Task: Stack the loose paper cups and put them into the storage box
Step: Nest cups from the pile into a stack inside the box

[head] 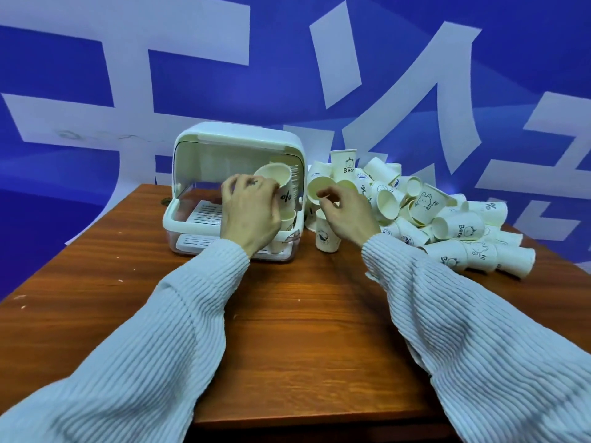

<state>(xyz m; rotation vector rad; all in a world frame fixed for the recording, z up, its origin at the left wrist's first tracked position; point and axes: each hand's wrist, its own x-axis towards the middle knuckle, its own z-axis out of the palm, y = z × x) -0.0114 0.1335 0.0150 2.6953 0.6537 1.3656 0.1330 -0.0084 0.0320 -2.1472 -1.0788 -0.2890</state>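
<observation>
- A short stack of paper cups point(281, 195) is in the left hand point(252, 212), whose fingers curl round the stack's side; the top cup's open mouth tilts up and toward the camera just above the fingertips, and a printed "o|o" mark shows on its wall just right of them.
- The stack sits at the open front of the storage box point(235, 190), over its right half, with the lower cups of the stack dropping past the box's front rim below the hand.
- The right hand point(347, 209) has its thumb and forefinger closed on the rim of a single cup point(318, 187), mouth turned toward the camera, just above those fingertips; the other fingers are loosely bent.
- Under the right palm an upright cup point(326, 236) with a blue round logo stands on the table.
- To the right of the right hand's fingers lies the pile of loose cups point(441, 215): thin white paper, tapered, rolled rims, cream insides, small cartoon prints; most lie on their sides, some nested in short rows.
- The box is smooth glossy white plastic with rounded corners, a raised hood lid, a slotted white tray inside and a clear base.
- The table point(303, 330) is reddish-brown wood grain, with a few pale flecks.
- Both sleeves point(479, 330) are pale ribbed knit.
</observation>
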